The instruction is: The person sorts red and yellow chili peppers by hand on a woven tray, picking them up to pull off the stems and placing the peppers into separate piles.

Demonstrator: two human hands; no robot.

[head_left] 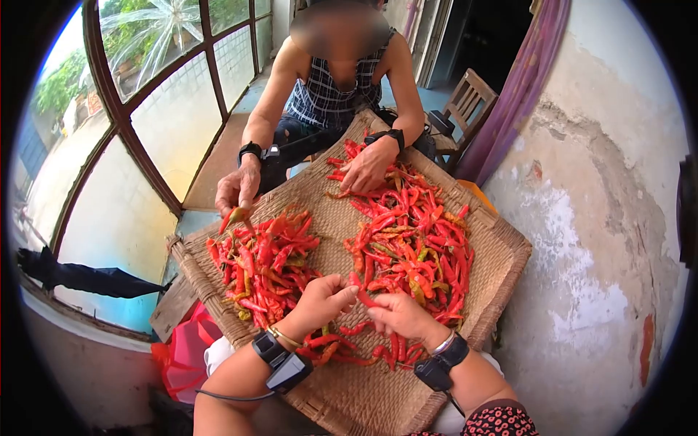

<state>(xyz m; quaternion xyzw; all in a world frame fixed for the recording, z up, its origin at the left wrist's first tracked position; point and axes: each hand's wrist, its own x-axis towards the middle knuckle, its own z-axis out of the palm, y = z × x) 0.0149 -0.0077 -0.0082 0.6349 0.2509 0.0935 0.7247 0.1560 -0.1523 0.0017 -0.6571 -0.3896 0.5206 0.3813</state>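
red chili (363,296) lying crosswise, ends pinched by left hand (325,299), right hand (401,317)

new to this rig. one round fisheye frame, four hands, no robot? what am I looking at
There is no machine here. A person wears a camera on the head, looking forward and down, which gives the round fisheye frame. It is the only view.

The two hands at the bottom belong to the wearer: the left hand and the right hand. Each wrist carries a black strapped device. Between their fingertips they pinch a single chili.

Under them lies a woven tray holding two heaps of red chilies, the left pile and the right pile.

A second person sits across the tray. That person's near-window hand holds a chili over the left pile, and their other hand rests on the right pile's far end.

A wooden chair stands behind.
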